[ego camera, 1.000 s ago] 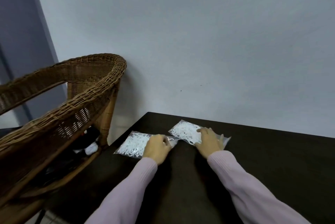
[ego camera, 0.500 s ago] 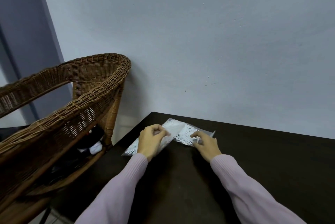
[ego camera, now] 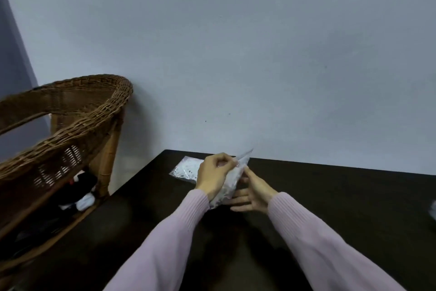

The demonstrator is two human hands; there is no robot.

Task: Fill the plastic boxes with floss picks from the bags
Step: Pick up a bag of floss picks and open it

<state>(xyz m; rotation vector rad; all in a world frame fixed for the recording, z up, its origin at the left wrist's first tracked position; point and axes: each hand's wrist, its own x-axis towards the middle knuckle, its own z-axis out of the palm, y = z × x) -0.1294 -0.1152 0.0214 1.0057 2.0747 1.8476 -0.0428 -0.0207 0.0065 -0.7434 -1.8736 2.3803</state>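
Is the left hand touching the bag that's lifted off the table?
Touching. The head view shows the left hand pinching the top of the lifted bag, its fingers curled onto the plastic with no gap.

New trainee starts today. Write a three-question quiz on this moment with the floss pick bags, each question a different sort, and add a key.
1. True or false: both bags lie flat on the table.
2. Which hand grips the raised bag near its top? A) left hand B) right hand C) neither
3. Fill in: the second bag lies on the table to the ____ of the hands.

Key: 1 false, one bag is held up on end. 2 A; the right hand's fingers are spread beside the bag. 3 left.
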